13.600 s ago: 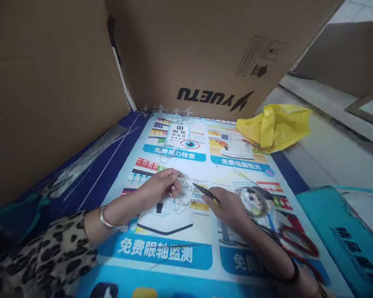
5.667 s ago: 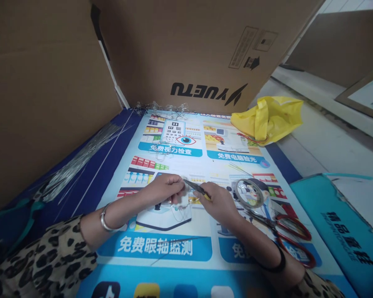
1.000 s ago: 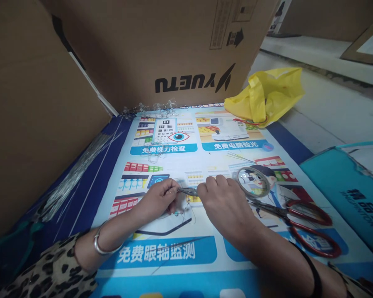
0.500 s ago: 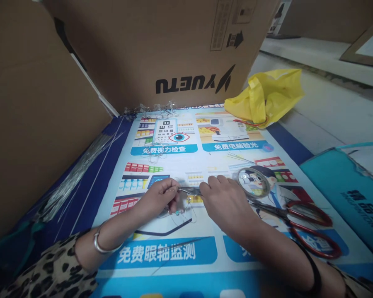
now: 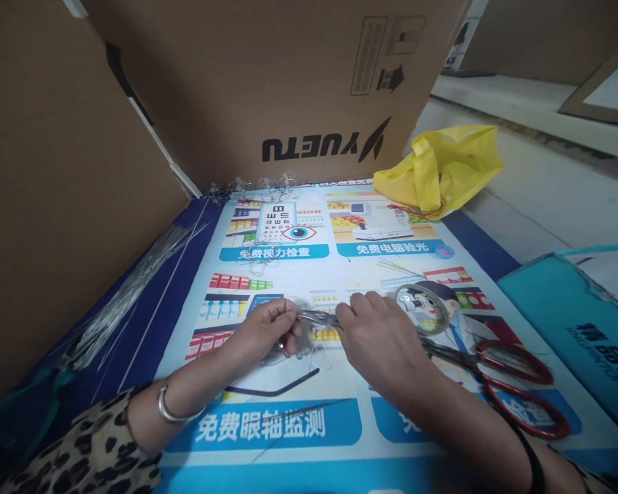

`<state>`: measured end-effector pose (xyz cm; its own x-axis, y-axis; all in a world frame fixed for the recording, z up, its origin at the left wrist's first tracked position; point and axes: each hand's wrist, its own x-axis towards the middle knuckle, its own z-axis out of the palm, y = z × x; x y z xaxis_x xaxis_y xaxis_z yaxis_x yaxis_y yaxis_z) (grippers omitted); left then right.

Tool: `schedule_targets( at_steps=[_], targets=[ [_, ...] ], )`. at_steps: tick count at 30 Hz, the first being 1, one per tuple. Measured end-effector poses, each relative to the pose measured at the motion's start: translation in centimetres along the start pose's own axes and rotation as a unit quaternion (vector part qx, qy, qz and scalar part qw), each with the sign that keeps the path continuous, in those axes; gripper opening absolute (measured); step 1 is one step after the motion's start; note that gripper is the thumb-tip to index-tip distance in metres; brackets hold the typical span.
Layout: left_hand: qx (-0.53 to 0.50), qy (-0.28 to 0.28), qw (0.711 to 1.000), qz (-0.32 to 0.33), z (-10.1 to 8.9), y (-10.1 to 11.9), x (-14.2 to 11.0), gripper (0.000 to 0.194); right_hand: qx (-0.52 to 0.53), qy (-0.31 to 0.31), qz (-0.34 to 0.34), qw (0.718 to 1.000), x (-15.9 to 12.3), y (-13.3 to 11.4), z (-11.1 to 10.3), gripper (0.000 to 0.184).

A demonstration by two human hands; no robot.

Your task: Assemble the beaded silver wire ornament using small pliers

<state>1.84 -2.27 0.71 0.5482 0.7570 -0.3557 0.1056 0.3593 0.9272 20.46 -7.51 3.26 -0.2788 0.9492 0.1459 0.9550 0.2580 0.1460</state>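
Observation:
My left hand (image 5: pixel 266 332) is closed in a pinch on a thin wire piece with small beads (image 5: pixel 294 351) that hangs below its fingers, just above the printed poster mat (image 5: pixel 288 425). My right hand (image 5: pixel 382 337) is closed around slim pliers (image 5: pixel 316 318), palm down. The pliers' tips reach left and meet the wire at my left fingertips. A silver bangle is on my left wrist, a dark band on my right.
Red-handled scissors (image 5: pixel 515 384) and a clear tape roll (image 5: pixel 422 307) lie right of my right hand. A yellow plastic bag (image 5: pixel 440 168) sits at the back right. A bundle of straight wires (image 5: pixel 128 288) lies left. Cardboard boxes (image 5: pixel 268 82) wall the back and left. A teal bag (image 5: pixel 577 329) lies at right.
Both hands stay together at the wire. The pliers have shifted a little under my right hand, and the view has tilted slightly down.

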Motion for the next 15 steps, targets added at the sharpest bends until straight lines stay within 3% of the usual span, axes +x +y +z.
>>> schedule_targets(
  at_steps=[5, 11, 15],
  targets=[
    [-0.046, 0.009, 0.999, 0.026, 0.6, -0.2, -0.2, 0.023, -0.035, 0.023, -0.005, 0.999, 0.1, -0.5, -0.3, 0.012],
    [-0.045, 0.065, 0.996, 0.037, 1.5, -0.2, -0.5, 0.025, -0.045, 0.029, 0.001, 0.999, 0.2, -1.0, -0.3, 0.012],
    [-0.058, 0.065, 0.994, 0.061, 1.8, -0.4, -0.7, 0.026, -0.044, 0.028, 0.005, 0.999, 0.2, -1.2, -0.3, 0.011]
  ],
)
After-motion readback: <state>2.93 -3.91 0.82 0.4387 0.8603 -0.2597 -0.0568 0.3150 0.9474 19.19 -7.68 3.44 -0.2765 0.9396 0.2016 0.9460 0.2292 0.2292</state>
